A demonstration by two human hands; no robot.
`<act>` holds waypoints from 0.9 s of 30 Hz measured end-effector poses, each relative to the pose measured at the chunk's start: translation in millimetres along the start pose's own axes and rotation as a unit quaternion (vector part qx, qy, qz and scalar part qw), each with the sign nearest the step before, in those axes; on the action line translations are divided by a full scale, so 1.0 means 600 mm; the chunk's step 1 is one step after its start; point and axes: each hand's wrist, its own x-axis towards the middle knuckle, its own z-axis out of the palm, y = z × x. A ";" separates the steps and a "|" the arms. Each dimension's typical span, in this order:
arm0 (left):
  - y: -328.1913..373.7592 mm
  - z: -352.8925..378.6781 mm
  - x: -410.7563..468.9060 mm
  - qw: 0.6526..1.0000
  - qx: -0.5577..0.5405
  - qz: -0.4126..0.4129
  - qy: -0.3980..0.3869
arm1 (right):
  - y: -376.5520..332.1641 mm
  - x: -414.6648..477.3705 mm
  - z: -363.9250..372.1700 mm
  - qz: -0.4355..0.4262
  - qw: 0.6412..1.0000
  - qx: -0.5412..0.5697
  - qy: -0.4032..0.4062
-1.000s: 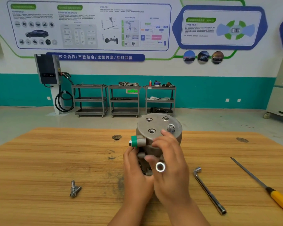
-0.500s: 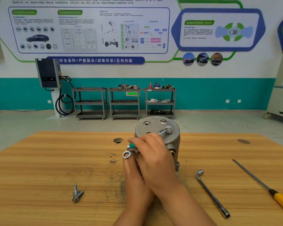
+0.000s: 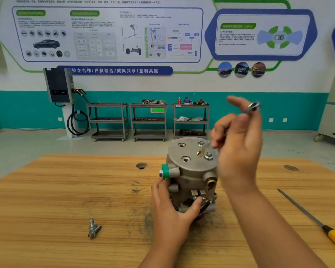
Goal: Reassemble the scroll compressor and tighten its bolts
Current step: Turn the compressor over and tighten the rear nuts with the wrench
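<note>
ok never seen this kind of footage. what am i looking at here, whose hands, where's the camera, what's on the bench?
There is no robot. A person wears a wide-angle camera on the head, looking forward and down, so both hands are their own.

The grey metal part standing on the wooden workbench is a scroll compressor being put back together. The left hand grips its lower body to steady it. The right hand is raised beside the top and holds a small wrench, which is blurred. One bolt sits in the top cover.

Also on the bench: two loose bolts at the near left, and a yellow-handled screwdriver at the right. Behind are shelf carts and wall posters.
</note>
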 end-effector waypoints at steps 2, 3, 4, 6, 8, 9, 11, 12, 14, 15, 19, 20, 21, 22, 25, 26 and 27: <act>0.003 -0.004 0.000 1.000 -0.008 -0.005 -0.009 | 0.007 0.034 -0.026 0.083 0.995 0.032 0.047; 0.004 -0.005 0.001 1.000 -0.010 -0.005 -0.012 | 0.016 0.045 -0.036 0.117 0.990 0.057 0.055; 0.003 -0.005 0.001 1.000 -0.013 -0.004 -0.011 | 0.027 0.050 -0.042 0.154 0.983 0.082 0.060; 0.003 -0.006 0.001 1.000 -0.017 -0.001 -0.008 | 0.044 0.058 -0.049 0.209 0.966 0.134 0.067; 0.002 -0.006 0.001 1.000 -0.017 0.006 -0.006 | 0.056 0.061 -0.054 0.239 0.955 0.158 0.071; 0.002 -0.006 0.001 1.000 -0.015 0.007 -0.008 | 0.060 0.063 -0.054 0.247 0.952 0.162 0.080; 0.003 -0.007 0.001 1.000 -0.013 0.003 -0.014 | 0.064 0.067 -0.057 0.252 0.950 0.163 0.089; 0.003 -0.007 0.001 1.000 -0.011 0.003 -0.017 | 0.065 0.069 -0.060 0.256 0.950 0.155 0.093; 0.002 -0.007 0.001 1.000 -0.008 0.006 -0.020 | 0.068 0.071 -0.066 0.265 0.947 0.152 0.098; 0.002 -0.006 0.001 1.000 -0.007 0.008 -0.022 | 0.070 0.072 -0.068 0.272 0.945 0.153 0.103; 0.002 -0.004 0.000 1.000 -0.004 0.009 -0.026 | 0.083 0.069 -0.074 0.295 0.938 0.139 0.118; 0.002 -0.004 0.000 1.000 -0.003 0.008 -0.026 | 0.088 0.067 -0.075 0.302 0.936 0.135 0.117; 0.002 -0.004 -0.001 1.000 -0.003 0.006 -0.027 | 0.092 0.066 -0.074 0.308 0.935 0.132 0.117; 0.002 -0.004 -0.001 1.000 -0.004 0.006 -0.028 | 0.096 0.065 -0.074 0.315 0.934 0.123 0.116; 0.001 -0.005 -0.001 1.000 -0.009 0.008 -0.022 | 0.108 0.069 -0.071 0.331 0.933 0.082 0.111; 0.002 -0.006 -0.001 1.000 -0.011 0.007 -0.021 | 0.111 0.072 -0.070 0.336 0.933 0.068 0.107; 0.003 -0.006 0.000 1.000 -0.013 0.006 -0.020 | 0.115 0.074 -0.068 0.343 0.932 0.057 0.101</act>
